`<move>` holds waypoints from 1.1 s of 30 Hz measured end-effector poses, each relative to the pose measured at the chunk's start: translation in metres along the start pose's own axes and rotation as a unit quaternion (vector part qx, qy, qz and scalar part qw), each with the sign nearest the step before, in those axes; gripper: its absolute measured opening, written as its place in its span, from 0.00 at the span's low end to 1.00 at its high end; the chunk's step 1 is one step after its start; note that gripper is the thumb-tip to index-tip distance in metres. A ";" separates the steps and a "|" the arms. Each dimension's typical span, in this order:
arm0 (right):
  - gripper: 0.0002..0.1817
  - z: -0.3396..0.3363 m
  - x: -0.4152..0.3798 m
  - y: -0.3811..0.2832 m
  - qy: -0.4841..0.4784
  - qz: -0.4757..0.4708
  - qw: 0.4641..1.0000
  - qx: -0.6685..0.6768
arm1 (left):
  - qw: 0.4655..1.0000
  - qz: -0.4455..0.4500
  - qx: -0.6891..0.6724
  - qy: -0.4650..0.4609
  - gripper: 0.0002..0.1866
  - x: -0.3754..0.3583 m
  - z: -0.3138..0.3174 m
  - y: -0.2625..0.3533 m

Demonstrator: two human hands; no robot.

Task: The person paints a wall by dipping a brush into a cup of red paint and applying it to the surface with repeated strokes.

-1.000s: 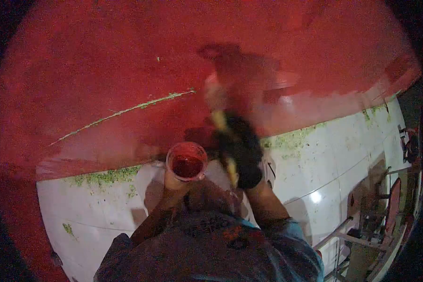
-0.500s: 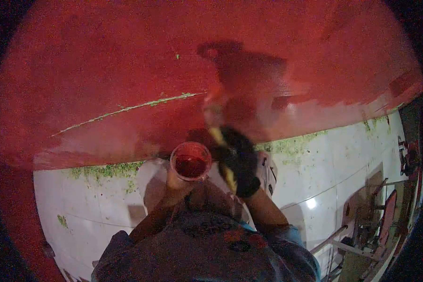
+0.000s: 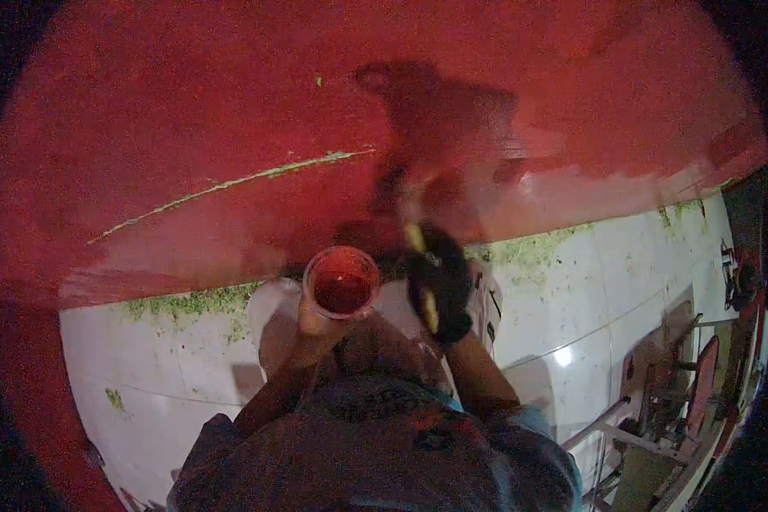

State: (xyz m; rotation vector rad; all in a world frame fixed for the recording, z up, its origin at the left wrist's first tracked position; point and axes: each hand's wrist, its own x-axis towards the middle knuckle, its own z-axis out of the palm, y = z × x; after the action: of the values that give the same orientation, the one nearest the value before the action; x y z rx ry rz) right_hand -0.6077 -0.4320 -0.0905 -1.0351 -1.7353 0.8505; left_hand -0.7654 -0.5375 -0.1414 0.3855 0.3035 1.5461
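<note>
My bare left hand (image 3: 317,327) is wrapped round a clear plastic cup (image 3: 347,258) with red paint (image 3: 340,295) inside. To its right, my right hand (image 3: 440,277), in a dark glove, grips a paintbrush (image 3: 414,234) by its yellowish handle. The brush's far end is smeared by motion and overlaps the red wall (image 3: 222,94). A dark shadow of the hand and brush falls on the wall above. Left of the brush, a long pale-green scratch (image 3: 256,177) slants across the red surface.
White floor tiles (image 3: 179,363) meet the wall's lower edge, with green flecks (image 3: 198,311) strewn along it. Metal frames (image 3: 640,439) and other items stand at the lower right. Paler, streaky red paint shows low on the wall at right.
My right hand and the brush have shifted slightly right, the brush now more upright. The cup has moved a little up and left in view.
</note>
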 end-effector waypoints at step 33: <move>0.18 -0.007 0.023 -0.054 -0.221 -0.212 0.949 -0.071 | 0.836 0.117 0.505 0.179 0.43 -0.011 0.011 0.009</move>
State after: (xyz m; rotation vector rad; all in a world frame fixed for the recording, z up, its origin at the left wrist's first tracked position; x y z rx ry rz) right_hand -0.6213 -0.4325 -0.0334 -0.5387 -2.3196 0.7184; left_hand -0.7689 -0.5489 -0.1282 0.9808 1.4417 1.5827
